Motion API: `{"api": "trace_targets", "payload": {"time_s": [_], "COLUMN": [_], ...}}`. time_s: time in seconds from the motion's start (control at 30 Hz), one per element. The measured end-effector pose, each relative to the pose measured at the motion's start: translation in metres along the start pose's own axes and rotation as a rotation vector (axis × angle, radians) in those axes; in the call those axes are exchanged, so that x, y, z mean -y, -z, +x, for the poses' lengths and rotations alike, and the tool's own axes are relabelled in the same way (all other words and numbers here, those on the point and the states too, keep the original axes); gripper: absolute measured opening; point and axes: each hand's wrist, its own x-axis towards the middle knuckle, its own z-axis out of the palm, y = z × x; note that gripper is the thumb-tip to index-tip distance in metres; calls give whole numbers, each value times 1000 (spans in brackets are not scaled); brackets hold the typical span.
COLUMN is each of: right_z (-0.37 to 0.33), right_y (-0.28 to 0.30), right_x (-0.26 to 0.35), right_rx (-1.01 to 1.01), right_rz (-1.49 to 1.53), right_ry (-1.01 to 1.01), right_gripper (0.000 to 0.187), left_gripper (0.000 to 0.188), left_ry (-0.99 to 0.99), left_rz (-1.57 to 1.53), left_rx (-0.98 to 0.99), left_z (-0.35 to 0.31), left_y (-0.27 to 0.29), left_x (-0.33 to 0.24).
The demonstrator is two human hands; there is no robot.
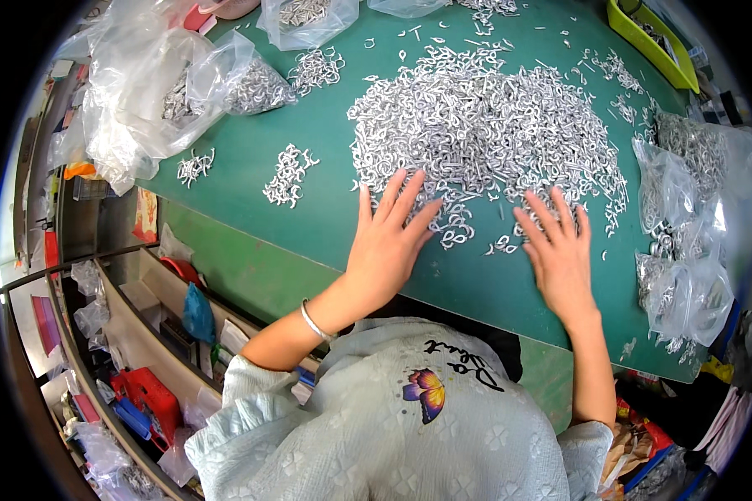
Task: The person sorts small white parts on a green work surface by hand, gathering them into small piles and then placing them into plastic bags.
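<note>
A broad heap of small silvery metal parts (476, 125), many hook- or ring-shaped, covers the middle of the green table (301, 238). At the heap's near left edge lies my left hand (388, 238), palm down with fingers spread, its fingertips touching the parts. My right hand (559, 255) rests at the near right edge, also palm down, fingers apart on the pieces. Between the two hands, a few loose parts (455, 230) lie scattered. Neither hand grips anything that I can see.
Smaller piles (290, 175) of parts sit left of the heap. Clear plastic bags (259, 86) of parts stand at the far left, and more bags (685, 284) line the right edge. A yellow-green bin (656, 46) is at the far right. Open drawers (154, 334) lie lower left.
</note>
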Motion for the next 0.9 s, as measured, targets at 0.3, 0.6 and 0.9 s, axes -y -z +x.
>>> {"api": "trace_targets", "payload": {"time_s": [0.3,0.6,0.9], "right_z": [31,22,-5], "right_y": [10,0,8], "right_x": [22,23,-10], "right_rx": [-242,57,-214], "right_rz": [233,164,4], "right_ry": [32,180,-77], "right_gripper": [51,50,38], "left_gripper": [43,51,52], "left_ry": [43,-56,-240], "left_rz": [61,23,-401], "left_rx": [-115,87,127], "left_z": [12,-8,7], "left_y": [-3,-10,-21], "left_x": [10,-23,-59]}}
